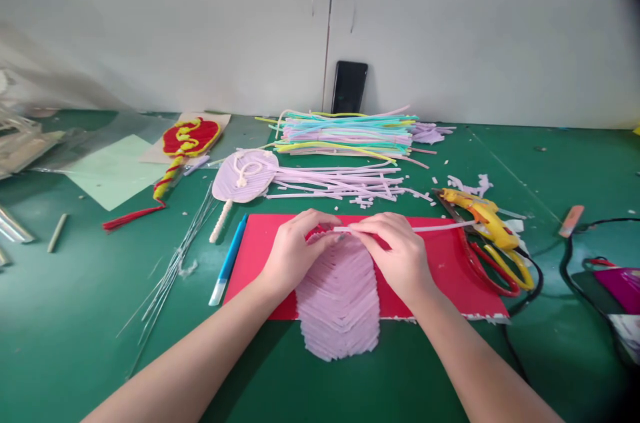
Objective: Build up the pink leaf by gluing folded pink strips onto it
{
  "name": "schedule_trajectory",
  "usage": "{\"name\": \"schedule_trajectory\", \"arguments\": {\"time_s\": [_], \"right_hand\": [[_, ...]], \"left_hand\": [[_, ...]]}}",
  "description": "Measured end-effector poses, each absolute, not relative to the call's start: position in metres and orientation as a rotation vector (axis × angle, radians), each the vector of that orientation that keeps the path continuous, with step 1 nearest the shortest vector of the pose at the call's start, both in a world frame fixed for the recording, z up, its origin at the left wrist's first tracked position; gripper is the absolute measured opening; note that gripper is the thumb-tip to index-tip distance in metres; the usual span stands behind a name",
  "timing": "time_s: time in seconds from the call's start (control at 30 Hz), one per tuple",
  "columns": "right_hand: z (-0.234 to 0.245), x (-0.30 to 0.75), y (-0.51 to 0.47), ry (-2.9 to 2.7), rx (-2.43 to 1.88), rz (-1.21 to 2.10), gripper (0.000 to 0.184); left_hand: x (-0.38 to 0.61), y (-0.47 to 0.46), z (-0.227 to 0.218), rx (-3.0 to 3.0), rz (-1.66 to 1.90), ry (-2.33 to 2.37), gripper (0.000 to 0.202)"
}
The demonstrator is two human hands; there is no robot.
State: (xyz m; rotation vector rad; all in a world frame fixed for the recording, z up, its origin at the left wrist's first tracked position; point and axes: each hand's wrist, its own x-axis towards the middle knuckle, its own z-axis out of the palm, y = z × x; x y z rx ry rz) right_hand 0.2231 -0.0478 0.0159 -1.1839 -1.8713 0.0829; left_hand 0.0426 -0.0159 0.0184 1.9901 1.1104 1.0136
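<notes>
At bottom centre, the lilac panel (340, 326) lies partly on the red board (440, 269), its near end over the green table. Just above, the left hand (303, 246) has its thumb and fingers nearly closed, pinching the left end of a pale strip (440, 227); the right hand (393, 249) pinches it close by, with fingers curled. The strip crosses the panel's top and runs right to the glue gun (493, 219) (whether it touches is hard to tell).

A tug could snag the strip there or on the scissors (495, 273) beneath; an uneven pinch could set it crooked; a brushing forearm could shift the panel, since part of it overhangs the board.

The table (425, 383) is cluttered: thin wires (173, 266) at left, a blue pen-like tool (230, 259) beside the board, then a lilac fan (245, 179), white clippings (367, 199) and a stem bundle (345, 136). Farthest, at upper centre, a phone (350, 86) leans against a pale wall (450, 29).
</notes>
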Motion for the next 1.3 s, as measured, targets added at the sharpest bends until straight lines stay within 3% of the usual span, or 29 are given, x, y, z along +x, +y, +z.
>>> {"name": "schedule_trajectory", "arguments": {"time_s": [0.13,0.37,0.57,1.3], "right_hand": [[0.017,0.225,-0.049,-1.878,-1.193,0.058,0.010],[0.019,0.222,-0.049,-1.849,-1.199,0.137,0.015],[0.024,0.223,-0.050,-1.799,-1.202,0.328,0.007],[0.023,0.231,-0.049,-1.891,-1.143,0.181,0.005]], "left_hand": [[0.043,-0.017,0.019,2.012,0.996,1.107,0.002],[0.042,-0.015,0.018,2.061,1.039,1.067,0.009],[0.041,-0.014,0.017,2.081,1.030,0.971,0.009],[0.041,-0.017,0.021,2.065,1.059,0.968,0.003]]}}
